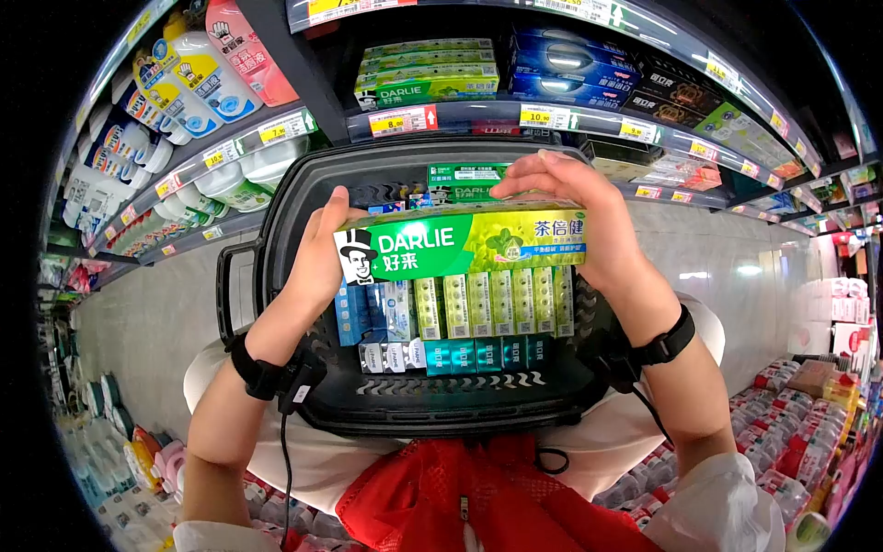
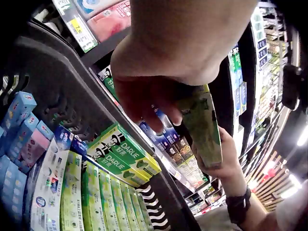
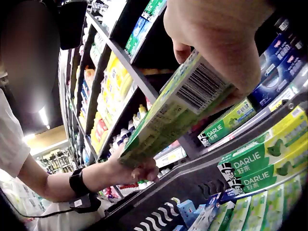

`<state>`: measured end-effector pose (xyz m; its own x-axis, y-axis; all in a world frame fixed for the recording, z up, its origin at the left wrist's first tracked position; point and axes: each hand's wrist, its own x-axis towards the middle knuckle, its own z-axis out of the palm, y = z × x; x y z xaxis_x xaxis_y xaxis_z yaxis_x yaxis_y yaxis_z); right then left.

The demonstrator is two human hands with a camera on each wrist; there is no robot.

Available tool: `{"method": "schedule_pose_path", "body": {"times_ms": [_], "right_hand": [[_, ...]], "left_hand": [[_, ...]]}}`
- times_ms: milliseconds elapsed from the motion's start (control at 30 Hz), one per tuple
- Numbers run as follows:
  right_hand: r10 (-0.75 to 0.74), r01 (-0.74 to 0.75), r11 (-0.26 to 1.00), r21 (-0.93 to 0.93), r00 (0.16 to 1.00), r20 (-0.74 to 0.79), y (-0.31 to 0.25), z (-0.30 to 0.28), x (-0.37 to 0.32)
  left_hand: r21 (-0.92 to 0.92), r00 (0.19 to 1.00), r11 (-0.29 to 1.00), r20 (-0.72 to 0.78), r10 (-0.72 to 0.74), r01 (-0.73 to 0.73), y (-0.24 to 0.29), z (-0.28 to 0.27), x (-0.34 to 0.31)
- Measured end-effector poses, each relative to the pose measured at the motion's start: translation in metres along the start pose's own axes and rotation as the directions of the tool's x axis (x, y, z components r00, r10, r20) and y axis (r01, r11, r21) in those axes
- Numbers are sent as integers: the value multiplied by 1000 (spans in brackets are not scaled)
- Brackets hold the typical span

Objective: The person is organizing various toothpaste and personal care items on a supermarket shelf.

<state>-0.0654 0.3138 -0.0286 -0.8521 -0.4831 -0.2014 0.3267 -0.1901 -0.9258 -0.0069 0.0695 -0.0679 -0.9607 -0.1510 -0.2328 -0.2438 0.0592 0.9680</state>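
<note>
Both hands hold a green Darlie toothpaste box (image 1: 464,247) level above a black shopping basket (image 1: 405,419), its printed front facing up toward the head camera. My left hand (image 1: 315,253) grips the box's left end, with the fingers behind it. At the other end is my right hand (image 1: 602,221), fingers over the far edge; the right wrist view shows a barcode on the box's back (image 3: 202,89). Below, in the basket, stand a row of light green toothpaste boxes (image 1: 501,304), blue boxes (image 1: 349,313) and teal boxes (image 1: 464,354). Two Darlie boxes (image 2: 122,156) lie by the far wall.
A store shelf ahead carries stacked Darlie boxes (image 1: 428,74) and blue toothpaste boxes (image 1: 570,69) behind a price rail (image 1: 497,118). Cleaner bottles (image 1: 207,74) fill the left shelf. The basket's handle (image 1: 237,290) sticks out left. Wrapped goods (image 1: 782,432) crowd the floor at right.
</note>
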Motion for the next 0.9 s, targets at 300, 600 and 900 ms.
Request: {"method": "schedule_pose_path", "body": {"times_ms": [300, 600, 900], "right_hand": [[-31, 28, 995, -91, 999, -28, 6, -5, -4], [-33, 30, 995, -95, 999, -36, 9, -2, -3], [-12, 8, 998, -70, 998, -65, 9, 0, -5]], "left_hand": [[-15, 996, 996, -28, -86, 86, -7, 4, 1], [-13, 989, 990, 53, -140, 141, -5, -2, 0], [-13, 978, 988, 141, -152, 155, -9, -8, 2]]}}
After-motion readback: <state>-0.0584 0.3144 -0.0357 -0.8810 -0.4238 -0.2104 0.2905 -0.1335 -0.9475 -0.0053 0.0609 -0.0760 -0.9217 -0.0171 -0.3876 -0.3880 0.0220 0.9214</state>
